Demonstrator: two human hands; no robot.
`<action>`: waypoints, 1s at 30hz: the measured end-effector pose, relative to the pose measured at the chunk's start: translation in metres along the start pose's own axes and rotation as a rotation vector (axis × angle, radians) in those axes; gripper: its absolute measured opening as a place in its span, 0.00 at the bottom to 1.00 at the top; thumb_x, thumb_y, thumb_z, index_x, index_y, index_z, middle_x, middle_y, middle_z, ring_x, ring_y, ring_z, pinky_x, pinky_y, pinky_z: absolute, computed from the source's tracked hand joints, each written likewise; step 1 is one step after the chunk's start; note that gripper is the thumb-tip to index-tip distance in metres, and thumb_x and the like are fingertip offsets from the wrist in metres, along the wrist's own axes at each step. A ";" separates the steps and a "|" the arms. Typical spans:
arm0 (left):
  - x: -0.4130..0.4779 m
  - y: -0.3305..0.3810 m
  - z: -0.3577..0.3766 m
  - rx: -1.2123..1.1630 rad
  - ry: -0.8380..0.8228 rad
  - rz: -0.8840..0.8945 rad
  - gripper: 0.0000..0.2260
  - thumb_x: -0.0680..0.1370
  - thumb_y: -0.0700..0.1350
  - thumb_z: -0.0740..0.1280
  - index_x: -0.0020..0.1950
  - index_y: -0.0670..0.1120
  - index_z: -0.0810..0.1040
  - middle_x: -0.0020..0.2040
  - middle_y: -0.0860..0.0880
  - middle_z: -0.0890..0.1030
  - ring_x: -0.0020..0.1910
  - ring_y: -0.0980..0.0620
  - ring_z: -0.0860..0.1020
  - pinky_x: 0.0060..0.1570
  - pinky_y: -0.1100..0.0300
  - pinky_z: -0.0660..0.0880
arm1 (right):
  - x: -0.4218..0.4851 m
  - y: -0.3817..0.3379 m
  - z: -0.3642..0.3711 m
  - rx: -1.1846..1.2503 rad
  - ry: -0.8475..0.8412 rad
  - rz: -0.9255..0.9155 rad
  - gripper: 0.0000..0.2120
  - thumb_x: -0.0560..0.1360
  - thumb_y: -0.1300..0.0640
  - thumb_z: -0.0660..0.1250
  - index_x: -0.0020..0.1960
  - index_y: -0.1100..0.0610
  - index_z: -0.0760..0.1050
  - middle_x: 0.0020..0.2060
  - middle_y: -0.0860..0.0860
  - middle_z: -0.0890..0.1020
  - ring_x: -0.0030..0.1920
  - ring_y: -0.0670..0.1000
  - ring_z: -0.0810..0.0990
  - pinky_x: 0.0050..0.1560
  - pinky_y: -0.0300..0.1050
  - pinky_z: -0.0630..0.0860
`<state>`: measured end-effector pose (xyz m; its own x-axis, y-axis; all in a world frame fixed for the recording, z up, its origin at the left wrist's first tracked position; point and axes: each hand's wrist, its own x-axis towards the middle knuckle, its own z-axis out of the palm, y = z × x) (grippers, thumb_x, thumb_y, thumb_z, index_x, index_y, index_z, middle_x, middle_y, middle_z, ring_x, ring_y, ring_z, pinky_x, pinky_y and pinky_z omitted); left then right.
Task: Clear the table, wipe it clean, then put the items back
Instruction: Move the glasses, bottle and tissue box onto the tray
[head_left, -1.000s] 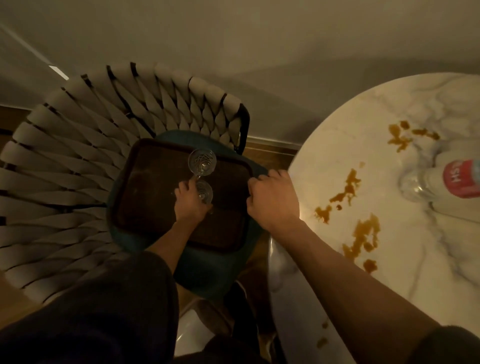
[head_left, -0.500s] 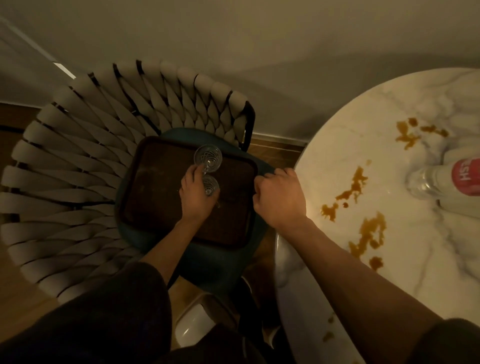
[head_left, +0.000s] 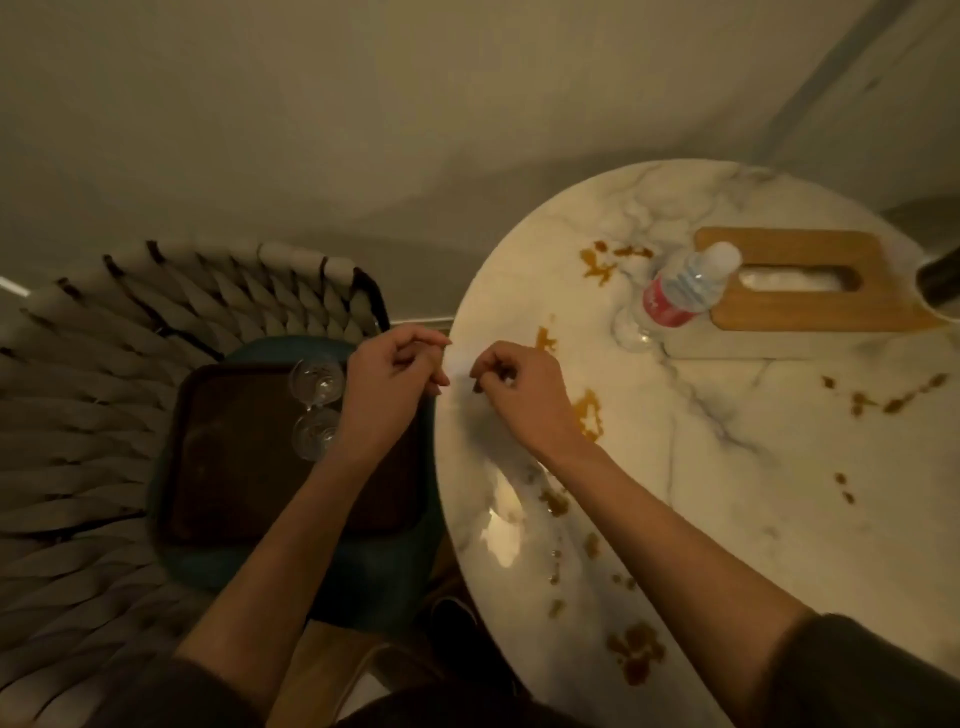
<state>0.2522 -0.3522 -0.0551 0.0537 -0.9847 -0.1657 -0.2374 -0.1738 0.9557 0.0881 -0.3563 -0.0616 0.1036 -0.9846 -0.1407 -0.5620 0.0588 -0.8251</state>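
Bench (head_left: 779, 467) mid-clearing, unwiped; bottle (head_left: 680, 291) and wooden box (head_left: 800, 309) yet to go, at 1 o'clock.
Left grip (head_left: 387, 384) and right grip (head_left: 519, 400) loosely curled, empty, by 9 o'clock edge; next, probably reaching for bottle.

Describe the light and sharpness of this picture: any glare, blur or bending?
Head view: dim, yellowish light; a bright glare patch on the marble table near its edge; the glasses on the tray look soft; the wide lens stretches the forearms.
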 end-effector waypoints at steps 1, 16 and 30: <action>0.000 0.011 0.016 0.000 -0.033 0.016 0.07 0.79 0.38 0.64 0.51 0.45 0.81 0.36 0.47 0.82 0.35 0.55 0.81 0.36 0.66 0.76 | -0.008 0.010 -0.018 -0.027 0.033 0.038 0.07 0.71 0.65 0.65 0.42 0.57 0.81 0.36 0.48 0.83 0.37 0.45 0.80 0.42 0.35 0.74; 0.053 0.070 0.208 0.256 -0.228 0.265 0.35 0.65 0.51 0.78 0.69 0.51 0.68 0.64 0.51 0.76 0.61 0.51 0.75 0.60 0.50 0.74 | -0.047 0.086 -0.122 -0.608 -0.181 0.405 0.31 0.79 0.54 0.57 0.78 0.62 0.50 0.68 0.64 0.68 0.65 0.65 0.70 0.61 0.55 0.70; 0.041 0.062 0.071 0.131 0.185 0.204 0.27 0.66 0.52 0.79 0.62 0.51 0.74 0.55 0.55 0.81 0.54 0.60 0.79 0.54 0.62 0.77 | 0.040 0.032 -0.096 -0.698 -0.277 0.256 0.20 0.79 0.48 0.58 0.65 0.58 0.67 0.60 0.58 0.75 0.59 0.60 0.75 0.55 0.50 0.71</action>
<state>0.1708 -0.4039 -0.0200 0.1650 -0.9826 0.0851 -0.3840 0.0155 0.9232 -0.0046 -0.4092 -0.0408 0.0503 -0.8723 -0.4864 -0.9710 0.0712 -0.2281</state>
